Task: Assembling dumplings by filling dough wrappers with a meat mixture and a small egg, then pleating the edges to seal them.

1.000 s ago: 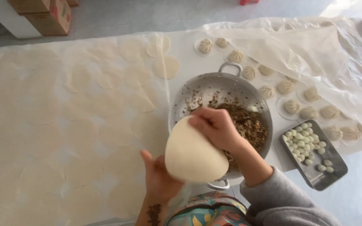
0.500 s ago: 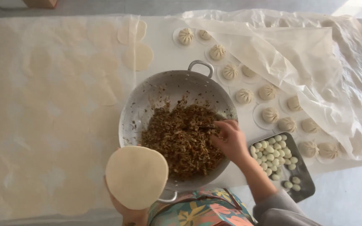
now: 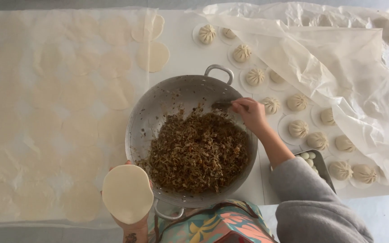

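Cradling a soft, floppy dough round [image 3: 127, 193] flat on our open left palm [image 3: 131, 222] beside the pan [image 3: 158, 108], our right hand [image 3: 251, 114] pinches a spoon [image 3: 223, 104] over the loose filling [image 3: 196, 150].

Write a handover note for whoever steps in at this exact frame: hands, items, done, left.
Left hand: a round dough wrapper lies flat on the palm, unfilled.
Right hand: grip on a spoon at the far side of the metal pan, above the chopped filling.
Done: pleated dumplings on the table at right.
Left: flat wrappers under the sheet at left.
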